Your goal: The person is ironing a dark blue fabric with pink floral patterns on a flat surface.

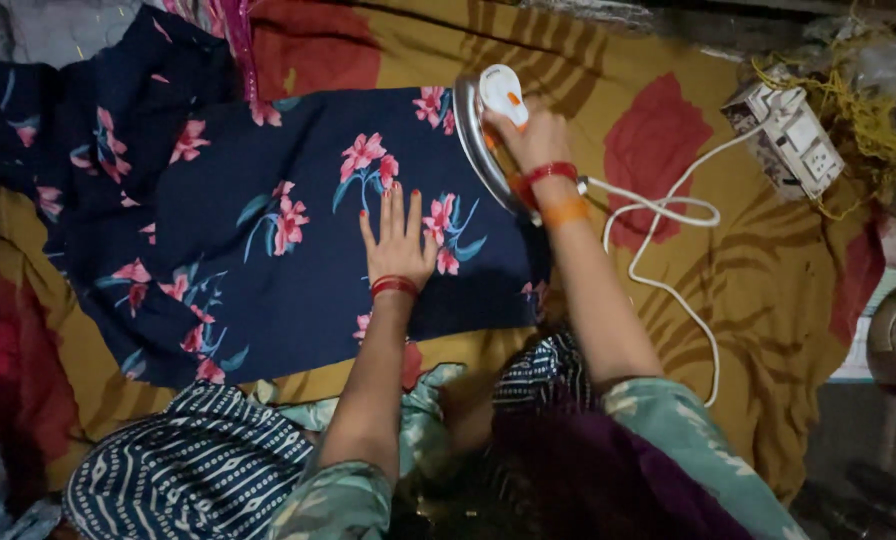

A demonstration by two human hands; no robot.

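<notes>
Head view, looking straight down on an ironing spot laid out on a mustard-yellow bedsheet (758, 290) with large red flower prints, spread flat as a padded base.

Left hand (398, 240): released, palm down, fingers spread flat on the navy floral fabric (238, 220). Not gripping; it presses the cloth, likely to keep it taut and smooth beside the iron. Red bangles at the wrist.

Right hand (528, 140): clenched around the handle of a white and orange electric iron (493, 125). The iron sits at the fabric's right edge, its metal soleplate showing along the left side, so it looks tilted or up on its side rather than flat; exact contact with the cloth I cannot tell. Red and orange bangles on this wrist too.

The navy fabric with pink flowers lies spread across the middle of the sheet, its upper left part bunched and unsmoothed.

White power cord (658, 215) loops loosely from the iron across the sheet to a white extension socket box (793, 135) at upper right, slack enough for the iron to travel. A tangle of yellow string (883, 130) lies by the box.

Striped blue-white cloth (198, 465) lies heaped at the near edge, apart from the ironing area.
</notes>
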